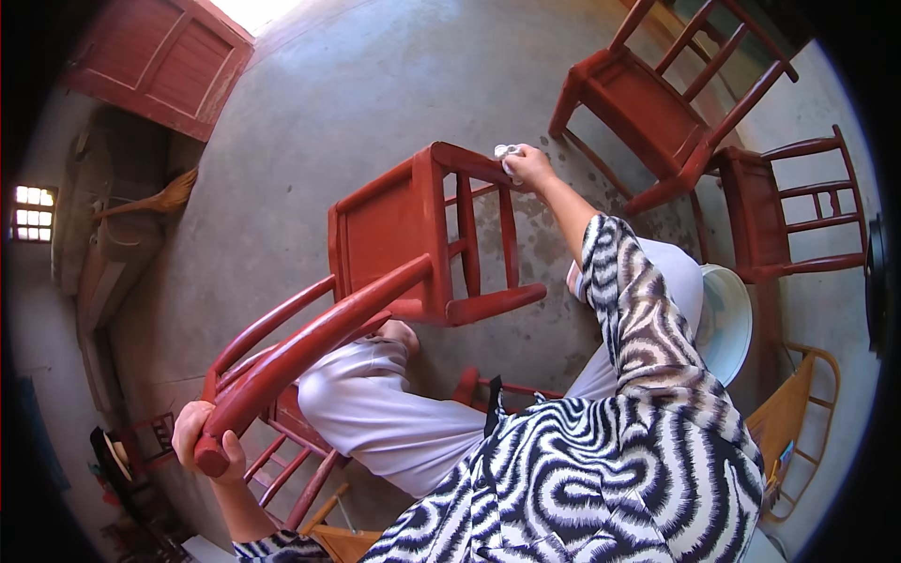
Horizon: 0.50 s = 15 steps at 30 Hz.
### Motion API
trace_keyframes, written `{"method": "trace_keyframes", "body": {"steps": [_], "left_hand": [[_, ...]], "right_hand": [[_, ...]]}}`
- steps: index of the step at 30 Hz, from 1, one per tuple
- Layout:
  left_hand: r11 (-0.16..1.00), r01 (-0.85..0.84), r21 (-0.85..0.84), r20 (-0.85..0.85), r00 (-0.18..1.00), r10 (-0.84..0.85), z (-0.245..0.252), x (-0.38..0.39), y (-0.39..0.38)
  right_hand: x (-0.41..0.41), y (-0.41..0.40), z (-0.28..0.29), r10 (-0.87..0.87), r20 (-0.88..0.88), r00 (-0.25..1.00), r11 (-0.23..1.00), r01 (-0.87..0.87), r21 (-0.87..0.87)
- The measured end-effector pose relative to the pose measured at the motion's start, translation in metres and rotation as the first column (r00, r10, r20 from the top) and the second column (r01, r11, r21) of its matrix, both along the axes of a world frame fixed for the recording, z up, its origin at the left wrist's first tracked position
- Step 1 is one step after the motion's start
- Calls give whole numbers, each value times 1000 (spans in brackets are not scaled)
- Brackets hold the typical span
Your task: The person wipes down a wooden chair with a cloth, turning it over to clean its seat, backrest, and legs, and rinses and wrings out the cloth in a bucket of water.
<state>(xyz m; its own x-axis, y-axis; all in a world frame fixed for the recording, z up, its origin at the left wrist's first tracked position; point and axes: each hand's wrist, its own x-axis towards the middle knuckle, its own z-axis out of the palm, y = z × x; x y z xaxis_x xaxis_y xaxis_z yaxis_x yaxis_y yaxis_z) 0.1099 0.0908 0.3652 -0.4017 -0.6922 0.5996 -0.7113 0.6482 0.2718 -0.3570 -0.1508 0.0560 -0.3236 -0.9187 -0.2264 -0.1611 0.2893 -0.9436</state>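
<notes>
A red wooden chair is tilted before me, its backrest towards the lower left and its legs towards the right. My left hand is closed around the top end of a backrest post. With my right hand I hold a crumpled white cloth against the end of a chair leg at the upper right. The cloth is partly hidden by my fingers. The chair seat lies between my two hands, above my left knee.
More red wooden chairs stand at the upper right and right. A pale bucket is beside my right leg. A bamboo chair is at the lower right. Dark wet spots mark the concrete floor. A straw broom lies at left, near a red door.
</notes>
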Motion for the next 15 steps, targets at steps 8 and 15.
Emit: {"method": "trace_keyframes", "body": {"steps": [8,15], "left_hand": [[999,27,-26,-20,999,-28,-3,0,-8],[1000,-3,14,-1,1000,3,-6,-5,-10]], "right_hand": [[80,-12,112,515,383,767,849,-394,-352],[51,44,25,-167,264,950,891,260,-373]]}}
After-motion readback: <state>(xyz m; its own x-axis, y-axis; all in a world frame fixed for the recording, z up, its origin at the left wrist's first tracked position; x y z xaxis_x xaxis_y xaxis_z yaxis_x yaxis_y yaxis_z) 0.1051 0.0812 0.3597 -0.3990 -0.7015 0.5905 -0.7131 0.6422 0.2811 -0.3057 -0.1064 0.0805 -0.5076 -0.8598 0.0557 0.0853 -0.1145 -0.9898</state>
